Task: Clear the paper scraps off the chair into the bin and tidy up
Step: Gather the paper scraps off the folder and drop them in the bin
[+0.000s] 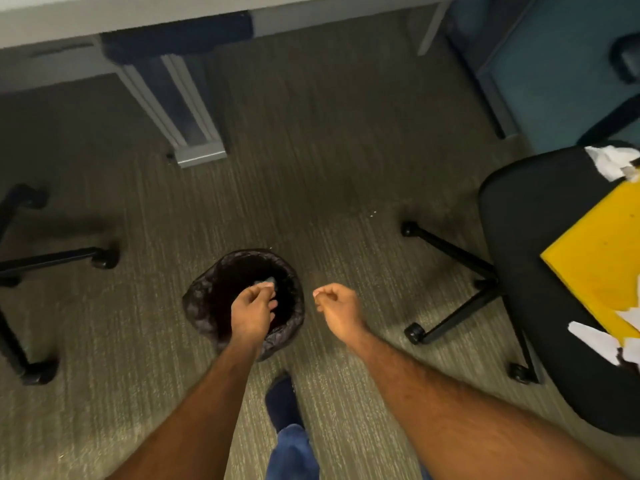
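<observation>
A small round bin (204, 306) with a dark liner stands on the carpet in front of me. My left hand (251, 315) hangs over its opening, fingers pointing down into it. A small grey paper scrap (266, 280) shows just past the fingertips; whether the fingers still hold it is unclear. My right hand (336, 308) hovers right of the bin with its fingers curled and nothing visible in it. On the black office chair (519, 237) at the right lie white paper scraps (613, 161) at the back of the seat, more scraps (602, 341) near its front, and a yellow sheet (602, 258).
A grey desk leg (188, 126) stands ahead on the left, under the desk edge. Another chair's black wheeled base (52, 261) is at the far left. The chair's own wheeled legs (450, 251) stretch toward the bin. My foot (282, 400) is just behind the bin.
</observation>
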The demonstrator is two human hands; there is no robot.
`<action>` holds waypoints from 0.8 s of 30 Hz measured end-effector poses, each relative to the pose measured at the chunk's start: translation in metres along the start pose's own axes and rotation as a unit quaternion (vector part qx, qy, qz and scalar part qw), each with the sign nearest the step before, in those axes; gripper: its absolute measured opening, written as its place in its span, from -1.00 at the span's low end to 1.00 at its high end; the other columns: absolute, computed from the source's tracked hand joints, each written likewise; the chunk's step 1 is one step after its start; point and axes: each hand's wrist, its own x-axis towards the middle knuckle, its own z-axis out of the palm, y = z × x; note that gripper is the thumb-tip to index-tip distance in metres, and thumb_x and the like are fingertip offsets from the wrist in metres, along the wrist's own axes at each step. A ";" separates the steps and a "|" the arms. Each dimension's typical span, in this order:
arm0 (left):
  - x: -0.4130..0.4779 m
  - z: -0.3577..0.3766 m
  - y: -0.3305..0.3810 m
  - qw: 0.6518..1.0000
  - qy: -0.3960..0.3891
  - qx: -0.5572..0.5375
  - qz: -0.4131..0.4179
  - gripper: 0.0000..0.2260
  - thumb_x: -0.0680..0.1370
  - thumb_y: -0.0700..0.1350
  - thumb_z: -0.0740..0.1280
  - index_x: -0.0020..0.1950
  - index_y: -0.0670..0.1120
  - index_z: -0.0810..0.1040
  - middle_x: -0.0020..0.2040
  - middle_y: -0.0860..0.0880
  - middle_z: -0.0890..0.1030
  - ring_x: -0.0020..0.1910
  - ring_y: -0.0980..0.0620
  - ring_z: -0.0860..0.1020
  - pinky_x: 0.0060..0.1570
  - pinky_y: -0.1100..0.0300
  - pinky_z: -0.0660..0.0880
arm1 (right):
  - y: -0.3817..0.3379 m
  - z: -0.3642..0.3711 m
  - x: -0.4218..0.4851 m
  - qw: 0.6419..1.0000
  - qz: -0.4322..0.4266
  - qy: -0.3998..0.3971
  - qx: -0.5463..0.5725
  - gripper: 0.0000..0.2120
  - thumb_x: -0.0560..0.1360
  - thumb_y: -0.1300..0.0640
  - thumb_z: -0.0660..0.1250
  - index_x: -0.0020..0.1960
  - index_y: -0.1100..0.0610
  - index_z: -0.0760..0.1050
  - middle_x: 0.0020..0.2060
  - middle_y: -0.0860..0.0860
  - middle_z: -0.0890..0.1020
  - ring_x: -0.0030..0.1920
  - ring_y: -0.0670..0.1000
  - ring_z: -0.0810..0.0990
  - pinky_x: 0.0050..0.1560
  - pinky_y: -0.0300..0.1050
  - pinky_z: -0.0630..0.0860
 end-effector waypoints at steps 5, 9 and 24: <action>-0.028 0.071 0.008 0.996 -0.065 0.041 0.054 -0.84 0.61 -0.18 0.30 0.17 -0.17 0.54 -0.13 -0.03 0.58 -0.18 0.07 0.51 -0.17 0.25 0.45 | 0.003 -0.073 -0.004 0.999 -0.006 0.041 -0.004 -0.72 0.49 0.34 0.32 -0.28 -0.01 0.52 -0.34 -0.06 0.59 -0.24 -0.02 0.56 -0.06 0.00 0.56; -0.048 0.122 0.012 0.989 -0.101 0.082 0.073 -0.87 0.59 -0.20 0.33 0.12 -0.19 0.55 -0.09 -0.10 0.56 -0.25 0.10 0.50 -0.24 0.28 0.42 | 0.004 -0.125 -0.010 0.997 -0.014 0.079 -0.005 -0.71 0.47 0.32 0.33 -0.28 -0.04 0.53 -0.34 -0.08 0.60 -0.25 -0.02 0.58 -0.09 -0.09 0.53; -0.155 0.290 -0.002 0.956 -0.221 0.174 0.080 -0.88 0.58 -0.19 0.35 0.11 -0.14 0.55 -0.05 -0.05 0.60 -0.11 0.07 0.56 -0.14 0.25 0.47 | 0.029 -0.308 -0.065 0.958 -0.058 0.279 -0.022 -0.88 0.46 0.26 0.36 -0.04 0.10 0.58 -0.22 -0.01 0.62 -0.27 -0.12 0.55 -0.16 -0.25 0.54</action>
